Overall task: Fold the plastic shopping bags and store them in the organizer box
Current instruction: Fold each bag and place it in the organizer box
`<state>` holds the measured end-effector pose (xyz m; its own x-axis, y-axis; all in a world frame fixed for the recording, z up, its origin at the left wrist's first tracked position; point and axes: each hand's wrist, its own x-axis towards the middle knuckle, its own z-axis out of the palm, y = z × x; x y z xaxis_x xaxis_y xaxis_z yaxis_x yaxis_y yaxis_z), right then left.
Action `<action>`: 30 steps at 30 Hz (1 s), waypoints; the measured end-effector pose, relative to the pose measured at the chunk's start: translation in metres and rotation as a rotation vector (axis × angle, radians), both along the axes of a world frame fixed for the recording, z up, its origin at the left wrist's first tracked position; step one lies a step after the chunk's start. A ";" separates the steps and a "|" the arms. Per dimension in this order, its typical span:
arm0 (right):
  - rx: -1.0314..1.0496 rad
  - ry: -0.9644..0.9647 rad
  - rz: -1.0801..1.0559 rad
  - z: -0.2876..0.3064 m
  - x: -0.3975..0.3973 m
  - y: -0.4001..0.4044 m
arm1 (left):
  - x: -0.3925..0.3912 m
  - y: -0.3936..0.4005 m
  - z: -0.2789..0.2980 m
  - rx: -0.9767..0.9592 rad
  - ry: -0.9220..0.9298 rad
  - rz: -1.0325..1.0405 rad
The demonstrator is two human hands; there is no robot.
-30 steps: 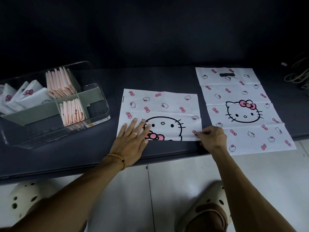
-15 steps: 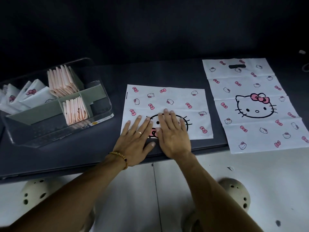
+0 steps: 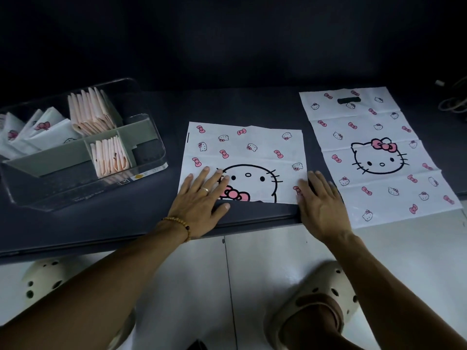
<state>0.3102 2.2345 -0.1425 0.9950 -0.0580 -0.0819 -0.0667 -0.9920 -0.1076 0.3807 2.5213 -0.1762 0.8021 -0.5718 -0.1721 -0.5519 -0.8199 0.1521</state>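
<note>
Both grips lay flat and open, holding nothing: left hand (image 3: pixel 199 200) and right hand (image 3: pixel 320 202) pressed the half-folded white cat-print plastic bag (image 3: pixel 246 157) on the dark table (image 3: pixel 88 221); crease likely best smoothed outward before the next fold.

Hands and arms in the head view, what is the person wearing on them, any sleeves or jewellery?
Both forearms are bare, with no sleeves in view. The left hand has a plain silver-coloured ring on one finger and a bracelet of small amber-coloured beads with at least one dark bead at the wrist. The right hand shows no ring, bracelet or watch.
</note>
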 end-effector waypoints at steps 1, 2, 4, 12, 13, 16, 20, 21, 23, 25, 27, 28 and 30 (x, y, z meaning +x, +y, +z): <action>0.014 -0.055 0.059 0.002 0.003 0.008 | 0.001 0.000 0.001 -0.010 0.001 0.007; 0.037 -0.090 0.123 0.002 0.006 0.017 | 0.002 -0.001 0.001 -0.020 -0.001 0.013; 0.067 -0.057 0.215 0.001 0.012 0.034 | 0.004 -0.001 0.004 -0.033 -0.004 0.025; 0.042 -0.090 0.225 0.008 0.033 0.034 | 0.034 -0.008 0.025 -0.143 -0.024 0.013; 0.037 -0.024 0.205 0.009 0.035 0.032 | 0.040 -0.008 0.030 -0.156 0.016 0.007; 0.120 0.037 0.071 0.013 0.031 0.020 | 0.050 -0.002 0.045 -0.155 0.156 -0.027; 0.420 0.102 -0.189 0.026 0.025 0.005 | 0.043 0.021 0.063 -0.307 0.290 0.093; 0.469 0.137 -0.251 0.029 0.024 0.003 | 0.039 0.028 0.065 -0.360 0.314 0.129; 0.504 0.188 -0.317 0.032 0.021 0.000 | 0.031 0.045 0.064 -0.481 0.406 0.257; 0.532 0.215 -0.346 0.031 0.016 0.000 | 0.018 0.060 0.059 -0.551 0.476 0.439; 0.567 0.226 -0.368 0.027 0.011 0.004 | 0.006 0.067 0.047 -0.556 0.488 0.581; 0.561 0.223 -0.380 0.024 0.009 0.006 | 0.002 0.067 0.041 -0.550 0.470 0.631; 0.485 0.204 -0.413 0.017 0.010 0.012 | -0.002 0.061 0.035 -0.529 0.392 0.715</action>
